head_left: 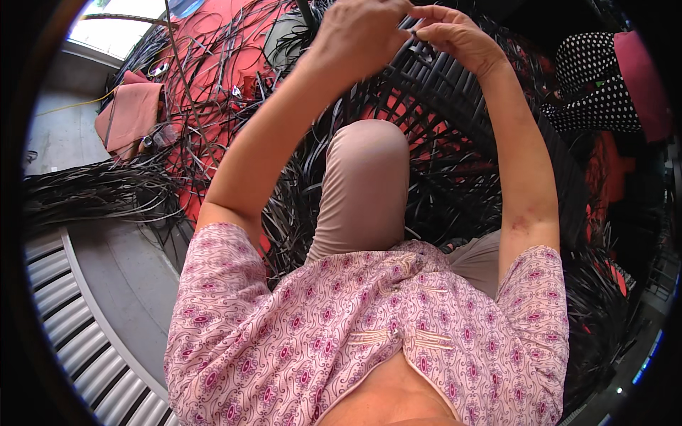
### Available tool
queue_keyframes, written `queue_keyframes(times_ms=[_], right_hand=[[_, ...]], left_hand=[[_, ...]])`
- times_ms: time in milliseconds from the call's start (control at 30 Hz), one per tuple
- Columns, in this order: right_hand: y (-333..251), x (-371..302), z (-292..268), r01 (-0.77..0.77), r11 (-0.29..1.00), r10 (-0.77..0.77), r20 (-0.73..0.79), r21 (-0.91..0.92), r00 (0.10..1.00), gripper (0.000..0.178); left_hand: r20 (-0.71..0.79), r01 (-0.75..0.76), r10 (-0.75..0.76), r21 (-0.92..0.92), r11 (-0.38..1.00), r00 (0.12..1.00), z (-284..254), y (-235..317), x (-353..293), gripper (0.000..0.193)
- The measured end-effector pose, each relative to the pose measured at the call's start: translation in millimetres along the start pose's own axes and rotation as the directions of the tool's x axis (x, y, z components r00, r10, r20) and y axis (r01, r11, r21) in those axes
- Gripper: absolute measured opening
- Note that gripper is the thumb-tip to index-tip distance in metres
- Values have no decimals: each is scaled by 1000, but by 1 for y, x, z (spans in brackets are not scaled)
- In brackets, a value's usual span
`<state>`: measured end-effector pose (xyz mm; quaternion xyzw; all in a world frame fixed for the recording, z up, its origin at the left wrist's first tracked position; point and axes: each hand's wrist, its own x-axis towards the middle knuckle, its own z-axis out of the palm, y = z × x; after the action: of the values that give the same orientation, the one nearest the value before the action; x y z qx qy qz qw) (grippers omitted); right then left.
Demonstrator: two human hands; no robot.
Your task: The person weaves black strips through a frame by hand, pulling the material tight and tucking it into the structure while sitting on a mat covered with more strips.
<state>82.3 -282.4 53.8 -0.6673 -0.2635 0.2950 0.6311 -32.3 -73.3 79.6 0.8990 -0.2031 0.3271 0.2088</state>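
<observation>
My left hand is at the top edge, its fingers curled and partly cut off by the frame. What it grips is hidden. Close beside it, my right hand has thumb and fingers pinched together, with a small dark end of a strip at their tips. Both hands meet above a black woven piece made of flat plastic strips, which slants down to the right in front of my raised knee. Loose black strips lie tangled around it.
A red floor covering lies under the scattered strips. At left are a pinkish folded cloth or board, a thick bundle of black strips and a grey slatted frame. Polka-dot fabric shows at the far right.
</observation>
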Motion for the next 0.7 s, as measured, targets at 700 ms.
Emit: queue_keyframes(times_ms=[700], right_hand=[[-17, -23, 35, -381, 916, 369, 107, 127, 923, 29]], left_hand=[[-267, -395, 322, -294, 870, 908, 44, 97, -25, 16]])
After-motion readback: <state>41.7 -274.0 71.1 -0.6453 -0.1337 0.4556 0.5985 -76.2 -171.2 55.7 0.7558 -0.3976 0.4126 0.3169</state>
